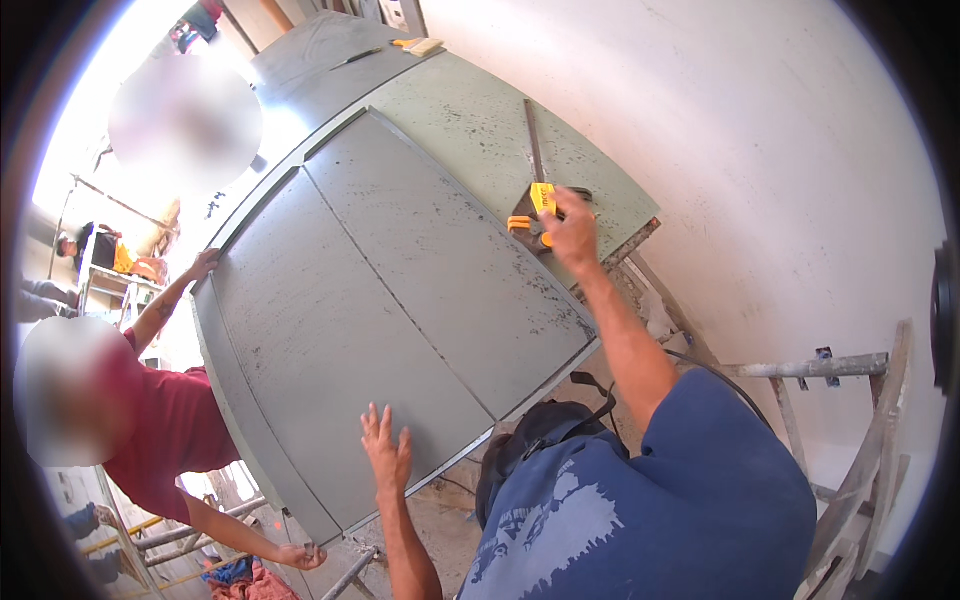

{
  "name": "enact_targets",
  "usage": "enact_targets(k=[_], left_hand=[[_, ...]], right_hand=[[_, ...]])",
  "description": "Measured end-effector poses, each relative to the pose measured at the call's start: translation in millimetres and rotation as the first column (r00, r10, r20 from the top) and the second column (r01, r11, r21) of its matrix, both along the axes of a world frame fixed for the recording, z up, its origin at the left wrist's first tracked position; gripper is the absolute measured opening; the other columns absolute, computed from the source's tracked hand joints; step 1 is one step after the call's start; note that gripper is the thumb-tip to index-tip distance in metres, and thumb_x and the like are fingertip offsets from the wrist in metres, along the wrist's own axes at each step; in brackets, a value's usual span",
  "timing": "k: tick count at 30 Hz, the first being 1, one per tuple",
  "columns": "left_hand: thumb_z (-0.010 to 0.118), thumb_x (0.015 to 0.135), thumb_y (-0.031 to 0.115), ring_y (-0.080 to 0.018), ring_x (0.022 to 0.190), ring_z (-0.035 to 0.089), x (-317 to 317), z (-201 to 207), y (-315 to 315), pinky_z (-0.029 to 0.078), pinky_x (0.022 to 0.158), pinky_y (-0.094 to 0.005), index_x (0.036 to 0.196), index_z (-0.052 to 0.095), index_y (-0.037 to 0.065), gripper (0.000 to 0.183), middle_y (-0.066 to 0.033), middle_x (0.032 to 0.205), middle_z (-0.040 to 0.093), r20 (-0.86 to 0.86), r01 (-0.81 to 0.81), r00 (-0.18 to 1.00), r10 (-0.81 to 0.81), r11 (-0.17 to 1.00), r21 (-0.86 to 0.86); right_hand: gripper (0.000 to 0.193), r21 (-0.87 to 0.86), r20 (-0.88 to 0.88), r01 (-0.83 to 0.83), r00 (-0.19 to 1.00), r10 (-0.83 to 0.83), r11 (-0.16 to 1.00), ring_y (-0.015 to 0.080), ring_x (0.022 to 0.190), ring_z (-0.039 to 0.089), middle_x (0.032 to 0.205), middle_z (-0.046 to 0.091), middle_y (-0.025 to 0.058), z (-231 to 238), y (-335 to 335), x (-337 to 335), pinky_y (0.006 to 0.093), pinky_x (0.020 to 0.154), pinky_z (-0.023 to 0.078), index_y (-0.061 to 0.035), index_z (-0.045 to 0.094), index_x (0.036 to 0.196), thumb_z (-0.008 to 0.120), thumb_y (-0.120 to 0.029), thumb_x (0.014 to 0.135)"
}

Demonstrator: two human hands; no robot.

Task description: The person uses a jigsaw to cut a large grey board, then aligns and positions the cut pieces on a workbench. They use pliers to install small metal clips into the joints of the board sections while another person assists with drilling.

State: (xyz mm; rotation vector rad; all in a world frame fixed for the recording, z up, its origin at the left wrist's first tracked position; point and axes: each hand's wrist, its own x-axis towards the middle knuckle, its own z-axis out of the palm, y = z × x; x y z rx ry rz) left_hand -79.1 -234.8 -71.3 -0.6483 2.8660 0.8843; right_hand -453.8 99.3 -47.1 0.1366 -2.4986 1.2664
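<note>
A large grey sheet-metal panel [370,300] with a lengthwise seam and dark specks lies on a pale green worktop [590,150]. Over its near edge, my left hand [387,450] is open, fingers spread, holding nothing. My right hand [573,235] is over the worktop past the panel's right edge. Its fingers, slightly blurred, are closed around a small yellow block-shaped thing [543,197] with dark print. Just beside that hand lie a dark flat tool [530,205], a long thin metal bar [533,140] and an orange-yellow handle [519,222].
A person in a red shirt [170,420] grips the panel's left edge with both hands. Another person stands behind, at far left. A brush [425,47] and a thin dark tool [357,58] lie at the far end. A white wall [760,200] and wooden trestle [870,450] stand right.
</note>
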Motion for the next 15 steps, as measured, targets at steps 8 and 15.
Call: enact_targets(k=[8,15], left_hand=[[0.06,0.098,0.03,-0.0375,0.153,0.014,-177,-34,101,0.013,0.119,-0.0656,0.151,0.042,0.011,0.059,-0.0136,0.165,0.023,-0.15,0.397,0.902,-0.405,0.914,-0.084],[0.057,0.098,0.037,-0.0388,0.153,0.015,-285,-45,127,0.013,0.117,-0.0692,0.152,0.04,0.011,0.062,-0.0143,0.164,0.023,-0.253,0.297,0.901,-0.352,0.927,-0.23]], right_hand=[[0.039,0.148,0.149,0.4,0.895,-0.42,0.904,0.0313,0.125,0.058,0.127,0.065,0.0173,-61,249,69,0.0396,0.108,0.043,-0.0028,0.071,0.115,0.073,-0.024,0.082],[0.038,0.198,0.253,0.475,0.82,-0.513,0.857,0.031,0.119,0.061,0.123,0.068,0.0187,-95,397,173,0.0393,0.105,0.044,0.0011,0.07,0.118,0.071,-0.012,0.082]])
